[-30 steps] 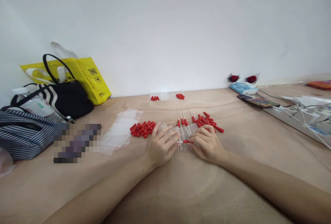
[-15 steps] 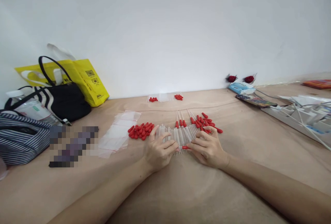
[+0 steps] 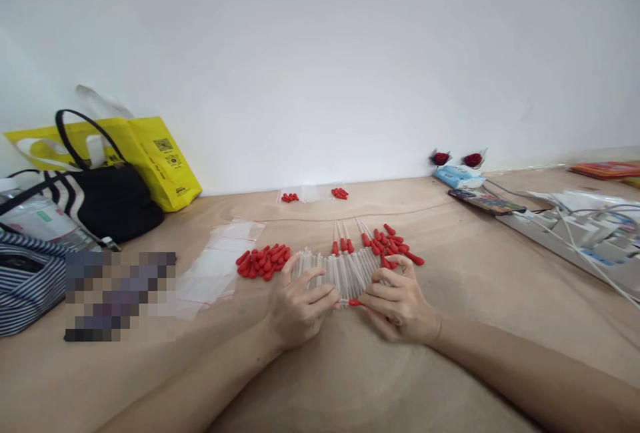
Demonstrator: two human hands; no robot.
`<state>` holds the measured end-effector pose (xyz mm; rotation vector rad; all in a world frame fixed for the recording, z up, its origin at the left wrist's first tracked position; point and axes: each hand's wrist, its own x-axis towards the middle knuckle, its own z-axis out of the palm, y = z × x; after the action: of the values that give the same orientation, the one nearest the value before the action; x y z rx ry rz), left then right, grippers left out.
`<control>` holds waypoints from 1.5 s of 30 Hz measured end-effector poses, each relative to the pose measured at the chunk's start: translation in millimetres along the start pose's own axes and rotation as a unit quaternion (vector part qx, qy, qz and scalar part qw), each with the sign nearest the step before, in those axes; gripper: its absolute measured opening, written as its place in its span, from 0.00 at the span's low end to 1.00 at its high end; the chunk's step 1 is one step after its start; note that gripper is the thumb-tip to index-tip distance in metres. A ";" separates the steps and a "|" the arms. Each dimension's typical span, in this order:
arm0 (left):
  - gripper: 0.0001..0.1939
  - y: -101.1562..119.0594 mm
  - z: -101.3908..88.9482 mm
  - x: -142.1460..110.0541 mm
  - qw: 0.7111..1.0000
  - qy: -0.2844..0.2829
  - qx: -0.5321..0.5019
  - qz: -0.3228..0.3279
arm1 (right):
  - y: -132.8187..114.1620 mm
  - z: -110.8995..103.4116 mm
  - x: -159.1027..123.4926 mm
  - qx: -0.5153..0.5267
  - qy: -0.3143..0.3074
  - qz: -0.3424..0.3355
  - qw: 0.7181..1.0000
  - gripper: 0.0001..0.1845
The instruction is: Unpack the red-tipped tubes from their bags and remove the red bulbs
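Note:
My left hand (image 3: 305, 303) is closed on a thin clear dropper tube (image 3: 344, 302), most of it hidden by the fingers. Pinched in my right hand (image 3: 397, 303) is a red rubber bulb (image 3: 355, 302), whose end meets the tube between the two hands. Just beyond lies a row of clear dropper tubes (image 3: 345, 273). Several droppers with red bulbs (image 3: 343, 245) point away from me behind that row. Loose red bulbs form a left pile (image 3: 263, 261) and a right pile (image 3: 393, 241), the latter just past my right fingertips.
Clear zip bags (image 3: 217, 266) lie left of the bulbs. Near the wall sits a filled clear bag (image 3: 314, 193). Black and yellow bags (image 3: 170, 159) stand at left. A power strip (image 3: 560, 236) with cables, a phone (image 3: 485, 201) and a tissue pack (image 3: 457, 177) are at right.
The view has shifted slightly, so most things sit a little lower and further left. Both hands keep their grip on the tube and bulb, close together.

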<state>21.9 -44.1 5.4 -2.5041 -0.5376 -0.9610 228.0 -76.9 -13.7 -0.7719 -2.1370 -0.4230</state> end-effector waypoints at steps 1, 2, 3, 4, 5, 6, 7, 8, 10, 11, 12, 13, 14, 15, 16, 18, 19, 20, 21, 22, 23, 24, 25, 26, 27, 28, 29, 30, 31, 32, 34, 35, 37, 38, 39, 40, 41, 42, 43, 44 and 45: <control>0.07 -0.9 -0.8 -0.2 1.000 0.000 -0.002 0.001 | 0.1 -0.6 0.0 0.004 -0.002 0.001 1.000 0.03; 0.07 -2.4 -1.9 -0.5 1.000 0.000 -0.005 0.000 | 0.8 -1.5 -0.4 0.006 0.000 0.003 1.000 0.04; 0.06 -4.3 -3.2 -1.0 1.000 0.002 -0.007 -0.007 | 1.9 -2.7 -1.2 0.008 0.005 0.010 1.000 0.05; 0.06 -6.1 -4.5 -1.6 1.000 0.005 -0.007 -0.020 | 3.5 -4.3 -2.2 0.007 0.013 0.023 1.000 0.07; 0.06 -7.8 -5.6 -2.3 0.999 0.009 -0.005 -0.039 | 5.5 -6.1 -3.5 0.005 0.019 0.046 0.999 0.08; 0.07 -8.8 -6.1 -2.9 0.998 0.013 -0.005 -0.057 | 7.8 -8.0 -4.8 0.002 0.024 0.074 0.997 0.08; 0.07 -8.9 -6.0 -3.3 0.997 0.017 -0.008 -0.072 | 10.4 -9.7 -5.9 0.000 0.027 0.103 0.994 0.08; 0.06 -8.3 -5.3 -3.4 0.996 0.017 -0.014 -0.081 | 13.3 -11.0 -6.9 -0.002 0.028 0.128 0.991 0.07; 0.07 -5.4 -2.7 -2.1 0.996 0.010 -0.031 -0.085 | 20.4 -12.2 -7.8 -0.011 0.036 0.165 0.986 0.06; 0.07 -3.8 -1.3 -0.5 0.995 0.000 -0.038 -0.090 | 25.1 -12.3 -7.7 -0.019 0.043 0.181 0.982 0.07; 0.08 -2.7 -0.3 2.0 0.994 -0.012 -0.044 -0.100 | 31.2 -12.1 -7.2 -0.029 0.051 0.202 0.978 0.08; 0.10 -2.3 0.1 5.6 0.991 -0.026 -0.054 -0.119 | 38.6 -11.9 -6.2 -0.041 0.053 0.231 0.971 0.09; 0.11 -2.7 0.1 10.4 0.986 -0.040 -0.074 -0.145 | 47.6 -12.0 -4.5 -0.053 0.050 0.270 0.960 0.10; 0.12 -3.8 -0.3 16.5 0.977 -0.053 -0.102 -0.178 | 58.0 -12.2 -2.3 -0.064 0.046 0.323 0.943 0.11; 0.12 -5.6 -0.5 23.8 0.965 -0.065 -0.139 -0.214 | 69.5 -12.8 0.5 -0.071 0.037 0.386 0.919 0.12; 0.11 -10.0 0.8 41.5 0.927 -0.088 -0.224 -0.288 | 94.1 -14.4 7.4 -0.072 -0.028 0.510 0.857 0.13; 0.10 -12.2 3.2 51.0 0.903 -0.103 -0.265 -0.323 | 106.0 -15.2 11.0 -0.078 -0.079 0.561 0.820 0.13; 0.09 -14.1 6.9 60.5 0.877 -0.121 -0.305 -0.350 | 116.9 -15.6 14.4 -0.078 -0.136 0.600 0.785 0.13; 0.08 -15.7 11.9 69.3 0.850 -0.140 -0.340 -0.377 | 126.5 -15.5 17.3 -0.081 -0.150 0.613 0.771 0.14; 0.07 -16.8 18.1 77.2 0.825 -0.167 -0.366 -0.397 | 134.4 -14.8 19.4 -0.084 -0.162 0.622 0.762 0.14; 0.06 -17.3 25.2 83.6 0.805 -0.201 -0.377 -0.411 | 140.5 -13.6 20.8 -0.084 -0.175 0.627 0.755 0.14; 0.04 -17.3 32.6 88.5 0.793 -0.229 -0.372 -0.424 | 144.9 -11.9 21.3 -0.083 -0.183 0.627 0.753 0.14; 0.03 -16.9 40.1 91.8 0.787 -0.252 -0.362 -0.432 | 147.8 -10.0 21.0 -0.080 -0.195 0.627 0.750 0.13; 0.02 -16.3 47.1 93.6 0.785 -0.268 -0.348 -0.437 | 149.4 -8.1 20.1 -0.075 -0.208 0.626 0.748 0.13; 0.04 -15.7 53.3 94.2 0.785 -0.278 -0.335 -0.441 | 150.2 -6.3 18.9 -0.070 -0.220 0.623 0.747 0.13; 0.06 -15.1 58.5 93.8 0.786 -0.285 -0.324 -0.442 | 150.4 -5.0 17.4 -0.065 -0.230 0.621 0.747 0.13; 0.09 -14.8 62.6 92.9 0.787 -0.291 -0.316 -0.443 | 150.3 -4.1 16.0 -0.062 -0.238 0.618 0.747 0.13; 0.11 -14.8 65.6 91.9 0.788 -0.298 -0.306 -0.443 | 150.2 -3.7 14.8 -0.059 -0.245 0.615 0.747 0.14; 0.13 -15.2 67.8 90.9 0.790 -0.304 -0.296 -0.443 | 150.1 -3.8 14.0 -0.058 -0.250 0.612 0.748 0.15; 0.13 -15.8 69.2 90.2 0.792 -0.310 -0.286 -0.442 | 150.0 -4.2 13.6 -0.058 -0.254 0.610 0.748 0.16; 0.12 -17.4 70.5 90.2 0.797 -0.319 -0.266 -0.439 | 150.1 -5.8 13.9 -0.060 -0.261 0.607 0.748 0.17; 0.11 -18.0 70.8 90.9 0.799 -0.323 -0.258 -0.436 | 150.0 -6.7 14.5 -0.063 -0.263 0.607 0.747 0.17; 0.09 -18.4 70.8 93.6 0.805 -0.328 -0.244 -0.429 | 149.3 -8.9 16.4 -0.068 -0.267 0.606 0.746 0.17; 0.08 -18.2 70.4 95.1 0.809 -0.328 -0.239 -0.426 | 148.5 -10.0 17.5 -0.072 -0.268 0.606 0.746 0.16; 0.08 -17.9 69.4 96.4 0.813 -0.325 -0.234 -0.423 | 147.3 -11.1 18.8 -0.077 -0.268 0.606 0.746 0.16; 0.08 -17.5 67.8 97.2 0.818 -0.319 -0.229 -0.421 | 145.8 -12.2 20.1 -0.083 -0.266 0.605 0.746 0.15; 0.08 -17.3 65.2 97.1 0.823 -0.311 -0.226 -0.418 | 144.0 -13.1 21.7 -0.091 -0.262 0.604 0.747 0.15; 0.07 -17.2 61.6 95.7 0.828 -0.304 -0.225 -0.415 | 141.7 -13.7 23.5 -0.098 -0.257 0.602 0.750 0.15; 0.07 -17.3 56.9 92.8 0.835 -0.294 -0.223 -0.409 | 139.1 -14.0 25.6 -0.105 -0.251 0.598 0.754 0.15; 0.05 -17.4 51.2 88.1 0.846 -0.276 -0.221 -0.399 | 136.1 -13.6 28.0 -0.109 -0.246 0.592 0.759 0.14; 0.04 -17.3 44.8 81.6 0.862 -0.250 -0.218 -0.383 | 132.7 -12.7 30.7 -0.110 -0.243 0.584 0.766 0.14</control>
<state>94.0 9.5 35.5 -3.0035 -1.7543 -0.6937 306.9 28.7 23.2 -2.3151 -1.5630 0.2523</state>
